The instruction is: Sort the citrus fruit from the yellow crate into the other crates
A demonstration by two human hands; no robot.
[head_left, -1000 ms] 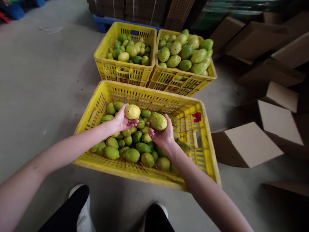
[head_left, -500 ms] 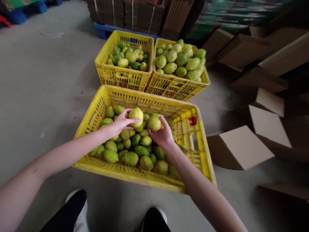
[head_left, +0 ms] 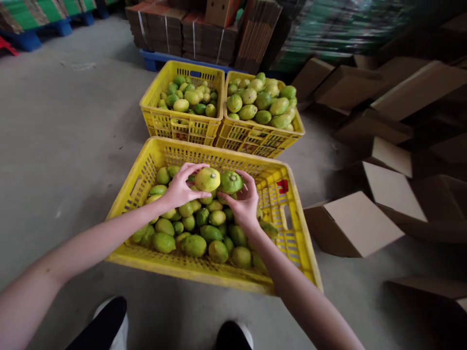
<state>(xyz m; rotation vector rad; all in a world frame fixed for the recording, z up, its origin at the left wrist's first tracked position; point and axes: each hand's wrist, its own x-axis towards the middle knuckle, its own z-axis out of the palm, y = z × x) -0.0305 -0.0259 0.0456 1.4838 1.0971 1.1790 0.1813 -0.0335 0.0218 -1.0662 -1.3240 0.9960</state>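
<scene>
My left hand (head_left: 184,187) is closed around a yellow lemon (head_left: 207,179), its stem end turned to the right. Beside it, my right hand (head_left: 245,198) grips a green lemon (head_left: 231,182) with the stem end facing up toward me. The two fruits are side by side, nearly touching, above the near yellow crate (head_left: 211,276). Below the hands, many green and yellowish lemons (head_left: 194,246) lie in that crate, some hidden by my hands and forearms.
Behind the near crate stand a left yellow crate (head_left: 182,127) with lemons and a right yellow crate (head_left: 255,141) heaped with larger ones. Open cardboard boxes (head_left: 363,223) lie to the right. Bundled flat cartons (head_left: 158,30) rest on a blue pallet (head_left: 149,61) at the back.
The right-hand lemon now shows a greener side, with its stem end toward me. Both fruits have come closer together. The view has tilted up slightly, showing more of the cartons behind.
</scene>
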